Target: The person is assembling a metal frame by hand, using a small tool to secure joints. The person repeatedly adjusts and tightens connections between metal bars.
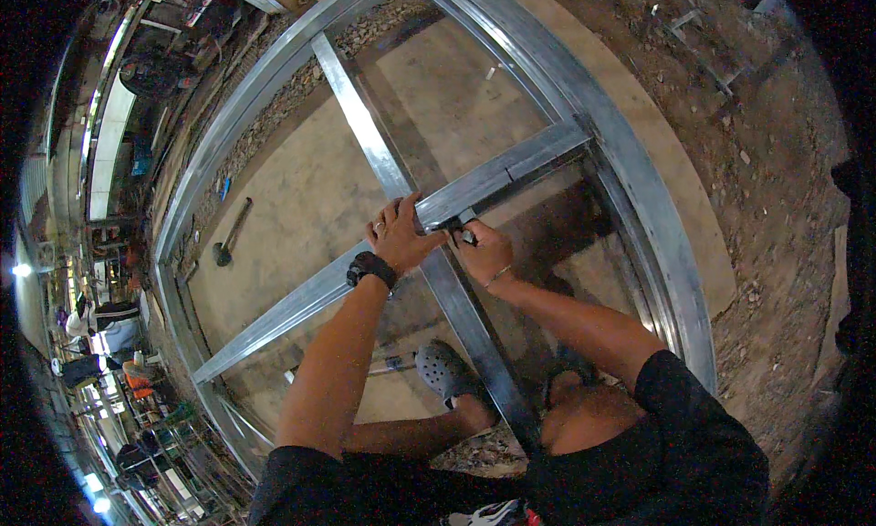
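A large frame of shiny metal channel [196,175] surrounds me, with two metal bars crossing near its middle. My left hand [403,239] lies on the crossing with its fingers spread, pressing on the long crossbar [511,172] and the bar [360,115] that runs from far to near. Just right of the crossing, my right hand [487,255] is closed round a small black-and-silver tool [467,235] held against the crossbar's near side. Its exact kind is hidden by the fingers. A dark mark runs across the crossbar further right.
A hammer [236,227] lies on the concrete floor [283,193] inside the frame, at left. A small blue object [225,188] is near the frame's left side. My foot in a grey clog [443,369] stands within the frame. Rough dirt [730,179] extends along the right; clutter fills the far left.
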The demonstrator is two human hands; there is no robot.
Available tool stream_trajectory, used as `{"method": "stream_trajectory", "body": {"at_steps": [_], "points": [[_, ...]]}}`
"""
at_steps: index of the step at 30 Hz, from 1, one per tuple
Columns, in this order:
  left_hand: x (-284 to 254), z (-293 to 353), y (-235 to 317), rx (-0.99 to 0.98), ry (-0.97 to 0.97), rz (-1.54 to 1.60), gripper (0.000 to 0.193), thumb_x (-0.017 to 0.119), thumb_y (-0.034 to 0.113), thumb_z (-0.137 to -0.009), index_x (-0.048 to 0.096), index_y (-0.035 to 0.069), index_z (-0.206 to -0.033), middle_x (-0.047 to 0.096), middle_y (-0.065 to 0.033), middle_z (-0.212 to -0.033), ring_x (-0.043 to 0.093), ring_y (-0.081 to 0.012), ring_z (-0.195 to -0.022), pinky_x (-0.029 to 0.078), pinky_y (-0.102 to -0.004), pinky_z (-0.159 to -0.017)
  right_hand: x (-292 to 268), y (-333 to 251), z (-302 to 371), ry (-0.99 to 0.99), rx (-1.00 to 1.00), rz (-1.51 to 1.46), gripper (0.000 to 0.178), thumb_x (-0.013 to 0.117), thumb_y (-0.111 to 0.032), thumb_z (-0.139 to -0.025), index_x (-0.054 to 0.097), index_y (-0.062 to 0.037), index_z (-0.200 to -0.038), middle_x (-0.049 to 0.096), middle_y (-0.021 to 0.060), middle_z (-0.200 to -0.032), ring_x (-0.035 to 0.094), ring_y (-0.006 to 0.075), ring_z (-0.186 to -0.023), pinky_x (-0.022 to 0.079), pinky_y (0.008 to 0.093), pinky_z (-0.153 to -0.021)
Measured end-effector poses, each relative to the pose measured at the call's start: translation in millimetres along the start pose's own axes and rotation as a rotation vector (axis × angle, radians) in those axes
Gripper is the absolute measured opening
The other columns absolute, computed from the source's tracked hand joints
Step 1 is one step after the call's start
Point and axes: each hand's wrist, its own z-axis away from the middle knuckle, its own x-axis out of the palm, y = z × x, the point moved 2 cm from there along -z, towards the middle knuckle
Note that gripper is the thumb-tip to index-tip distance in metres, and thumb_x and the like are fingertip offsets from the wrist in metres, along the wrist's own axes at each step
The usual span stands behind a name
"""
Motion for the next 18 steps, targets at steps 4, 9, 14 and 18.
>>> {"method": "stream_trajectory", "body": {"at_steps": [4,9,14,18], "points": [[-5,6,25,-0.107,0.023,-0.031,0.092,0.077,0.056,-0.070,0.045,0.022,-0.149,0.040,-0.0195,-0.152,0.031,-0.0426,-0.147,0.005,-0.0666,-0.119,-1,4,0,0.024,-0.069,-0.021,0.020,0.076,-0.023,-0.084,0.072,-0.0076,-0.097,0.072,0.0156,-0.087,0.069,0.0361,-0.075,0.052,0.0426,-0.065],[-6,2,28,-0.177,0.012,-0.061,0.088,0.078,0.053,-0.068,0.048,0.021,-0.144,0.044,-0.0204,-0.148,0.037,-0.0463,-0.142,0.011,-0.0680,-0.117,0,12,-4,-0.023,-0.160,-0.021,0.023,0.075,-0.026,-0.084,0.072,-0.0076,-0.097,0.071,0.0176,-0.090,0.069,0.0401,-0.083,0.054,0.0498,-0.072],[-11,-1,37,-0.239,-0.010,-0.071,0.089,0.079,0.051,-0.066,0.048,0.021,-0.143,0.045,-0.0202,-0.148,0.041,-0.0463,-0.139,0.017,-0.0672,-0.115,-8,23,-18,-0.232,-0.191,0.001,0.021,0.075,-0.029,-0.083,0.073,-0.0096,-0.091,0.071,0.0163,-0.088,0.069,0.0392,-0.080,0.054,0.0492,-0.072],[-10,-2,37,-0.263,0.005,-0.100,0.091,0.080,0.050,-0.065,0.047,0.021,-0.144,0.044,-0.0202,-0.149,0.041,-0.0461,-0.139,0.016,-0.0674,-0.116,-10,23,-20,-0.251,-0.089,-0.055,0.025,0.076,-0.033,-0.084,0.073,-0.0093,-0.092,0.071,0.0158,-0.086,0.069,0.0377,-0.077,0.054,0.0472,-0.071]]}}
